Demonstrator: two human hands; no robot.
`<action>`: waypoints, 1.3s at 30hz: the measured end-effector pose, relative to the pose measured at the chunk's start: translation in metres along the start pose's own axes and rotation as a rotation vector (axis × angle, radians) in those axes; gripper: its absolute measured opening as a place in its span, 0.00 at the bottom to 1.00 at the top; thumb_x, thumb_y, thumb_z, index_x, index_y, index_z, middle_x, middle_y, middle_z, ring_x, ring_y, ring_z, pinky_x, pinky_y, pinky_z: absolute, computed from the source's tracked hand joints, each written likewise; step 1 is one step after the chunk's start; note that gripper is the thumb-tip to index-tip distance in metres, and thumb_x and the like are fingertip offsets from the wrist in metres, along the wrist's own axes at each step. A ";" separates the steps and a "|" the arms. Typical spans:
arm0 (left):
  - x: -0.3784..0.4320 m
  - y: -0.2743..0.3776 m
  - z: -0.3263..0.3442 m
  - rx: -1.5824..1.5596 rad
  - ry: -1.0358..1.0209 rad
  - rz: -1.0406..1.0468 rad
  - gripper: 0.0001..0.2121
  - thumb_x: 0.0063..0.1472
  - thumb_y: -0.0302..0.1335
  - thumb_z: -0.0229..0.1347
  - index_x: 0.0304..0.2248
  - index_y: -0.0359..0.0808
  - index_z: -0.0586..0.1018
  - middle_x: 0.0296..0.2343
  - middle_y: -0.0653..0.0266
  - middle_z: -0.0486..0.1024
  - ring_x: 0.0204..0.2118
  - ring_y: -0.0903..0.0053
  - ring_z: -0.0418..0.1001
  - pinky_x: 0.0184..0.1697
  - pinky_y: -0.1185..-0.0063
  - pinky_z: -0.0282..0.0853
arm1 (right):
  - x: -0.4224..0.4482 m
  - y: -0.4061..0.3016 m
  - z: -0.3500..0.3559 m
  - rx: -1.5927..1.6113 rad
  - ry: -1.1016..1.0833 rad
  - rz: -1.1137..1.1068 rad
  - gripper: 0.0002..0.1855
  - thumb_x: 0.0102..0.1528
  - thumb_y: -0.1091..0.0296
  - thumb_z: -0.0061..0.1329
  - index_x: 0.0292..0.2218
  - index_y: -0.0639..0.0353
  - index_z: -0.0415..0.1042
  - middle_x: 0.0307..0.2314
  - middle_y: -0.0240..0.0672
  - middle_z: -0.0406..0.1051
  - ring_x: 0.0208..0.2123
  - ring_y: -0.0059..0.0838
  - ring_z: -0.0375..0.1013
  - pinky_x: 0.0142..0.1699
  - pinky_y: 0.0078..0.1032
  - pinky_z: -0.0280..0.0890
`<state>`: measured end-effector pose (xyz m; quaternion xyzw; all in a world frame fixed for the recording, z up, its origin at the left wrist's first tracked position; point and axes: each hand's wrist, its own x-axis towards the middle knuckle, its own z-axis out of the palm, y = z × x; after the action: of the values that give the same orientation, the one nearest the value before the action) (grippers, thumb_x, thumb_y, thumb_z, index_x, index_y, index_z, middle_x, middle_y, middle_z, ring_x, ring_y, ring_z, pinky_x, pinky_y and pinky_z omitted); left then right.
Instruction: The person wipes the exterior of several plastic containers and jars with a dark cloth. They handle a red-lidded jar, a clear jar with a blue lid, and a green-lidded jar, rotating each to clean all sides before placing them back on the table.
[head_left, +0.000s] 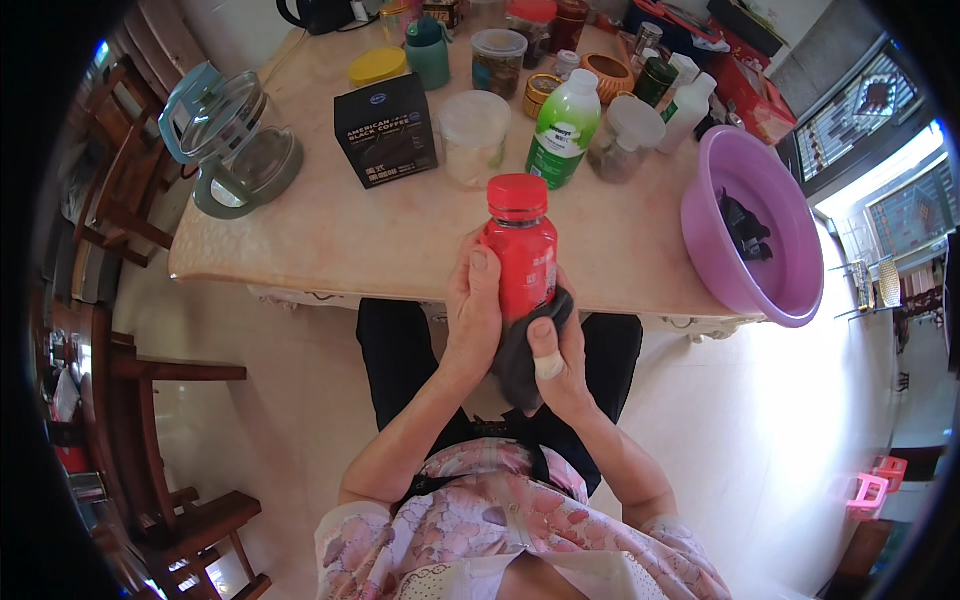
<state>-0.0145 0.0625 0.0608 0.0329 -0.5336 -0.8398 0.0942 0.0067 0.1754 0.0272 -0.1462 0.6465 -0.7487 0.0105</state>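
Observation:
Upright between my two hands is a red plastic bottle (519, 255) with a red screw cap, held above the table's front edge. My left hand (474, 311) grips its left side, thumb along the front. Against the lower right of the bottle, my right hand (559, 360) presses a dark grey cloth (521, 364), which hangs down below it. A pale bandage wraps my right thumb. The bottle's base is hidden by the cloth and fingers.
Behind stand a black coffee box (386, 131), a clear lidded tub (474, 139), a green-and-white bottle (565, 131) and several jars. A glass kettle (244, 150) is at the left. The purple basin (694, 225), with dark cloth inside, overhangs the table's (360, 247) right edge.

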 end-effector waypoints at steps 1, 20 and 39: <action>0.001 -0.005 -0.001 0.019 -0.020 0.028 0.24 0.68 0.45 0.41 0.51 0.33 0.66 0.43 0.63 0.70 0.42 0.81 0.68 0.48 0.80 0.65 | 0.002 0.001 0.000 0.024 0.021 0.000 0.42 0.60 0.46 0.41 0.61 0.67 0.41 0.56 0.47 0.52 0.57 0.33 0.54 0.61 0.28 0.48; -0.005 -0.010 0.008 -0.247 -0.079 -0.114 0.18 0.65 0.36 0.49 0.50 0.37 0.65 0.42 0.66 0.69 0.43 0.84 0.67 0.47 0.82 0.64 | 0.049 -0.017 -0.020 -0.176 -0.086 -0.108 0.44 0.60 0.41 0.37 0.63 0.65 0.38 0.59 0.48 0.45 0.60 0.40 0.48 0.62 0.31 0.45; 0.013 -0.005 -0.004 -0.631 0.118 -0.525 0.26 0.61 0.56 0.43 0.37 0.39 0.70 0.31 0.63 0.72 0.34 0.76 0.72 0.40 0.74 0.71 | 0.015 -0.005 -0.033 -0.403 -0.153 -0.447 0.39 0.42 0.45 0.61 0.50 0.58 0.67 0.48 0.49 0.59 0.49 0.45 0.63 0.52 0.32 0.60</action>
<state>-0.0275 0.0589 0.0549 0.1856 -0.2173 -0.9543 -0.0872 -0.0150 0.2053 0.0307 -0.3398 0.7312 -0.5759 -0.1350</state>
